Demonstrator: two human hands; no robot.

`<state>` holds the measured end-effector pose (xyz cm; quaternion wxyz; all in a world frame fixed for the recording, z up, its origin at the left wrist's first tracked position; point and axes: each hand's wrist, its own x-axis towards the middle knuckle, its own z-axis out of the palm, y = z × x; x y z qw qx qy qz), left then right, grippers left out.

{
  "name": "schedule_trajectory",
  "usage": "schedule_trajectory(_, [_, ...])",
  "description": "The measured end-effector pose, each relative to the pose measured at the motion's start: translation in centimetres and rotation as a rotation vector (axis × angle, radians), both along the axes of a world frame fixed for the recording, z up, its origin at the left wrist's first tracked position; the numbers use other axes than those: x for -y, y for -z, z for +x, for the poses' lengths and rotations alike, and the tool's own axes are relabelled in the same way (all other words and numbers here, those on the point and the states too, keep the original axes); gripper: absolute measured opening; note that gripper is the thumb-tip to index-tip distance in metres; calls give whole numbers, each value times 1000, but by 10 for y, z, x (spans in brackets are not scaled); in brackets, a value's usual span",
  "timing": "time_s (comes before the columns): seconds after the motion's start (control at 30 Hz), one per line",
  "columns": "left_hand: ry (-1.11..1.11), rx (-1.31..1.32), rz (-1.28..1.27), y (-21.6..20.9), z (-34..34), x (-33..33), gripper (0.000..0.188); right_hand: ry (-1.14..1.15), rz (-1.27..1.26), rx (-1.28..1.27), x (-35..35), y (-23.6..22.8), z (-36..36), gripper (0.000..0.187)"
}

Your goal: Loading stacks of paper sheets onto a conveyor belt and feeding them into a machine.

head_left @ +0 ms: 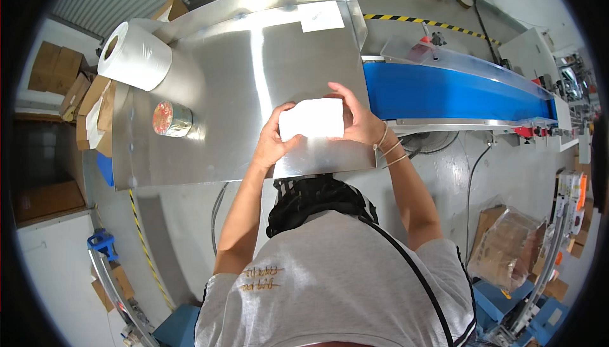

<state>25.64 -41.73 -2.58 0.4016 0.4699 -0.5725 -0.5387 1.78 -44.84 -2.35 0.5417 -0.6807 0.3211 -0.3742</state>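
Both my hands hold a small white rectangular packet [312, 118] just above the near part of a shiny steel table [254, 68]. My left hand [274, 141] grips its left end with thumb and fingers. My right hand [358, 118] wraps its right end from above, and thin bands circle that wrist. A white sheet [321, 16] lies at the table's far right corner.
A big white roll [134, 55] and a small metal tin with a colourful lid [170, 119] sit on the table's left side. A blue conveyor belt [444, 90] runs off to the right. Cardboard boxes [60, 71] stand at the left, bagged goods [507, 245] on the floor at the right.
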Motion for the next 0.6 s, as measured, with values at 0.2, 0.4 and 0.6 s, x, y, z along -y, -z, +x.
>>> schedule_trajectory(0.2, [90, 6, 12, 2, 4, 7, 67, 63, -3, -152, 6, 8, -1, 84])
schedule_trajectory(0.4, [-70, 149, -169, 10, -4, -5, 113, 80, -165, -275, 4, 0, 7, 95])
schedule_trajectory(0.6, [-4, 276, -271, 17, -6, -4, 115, 37, -222, -205, 7, 11, 11, 123])
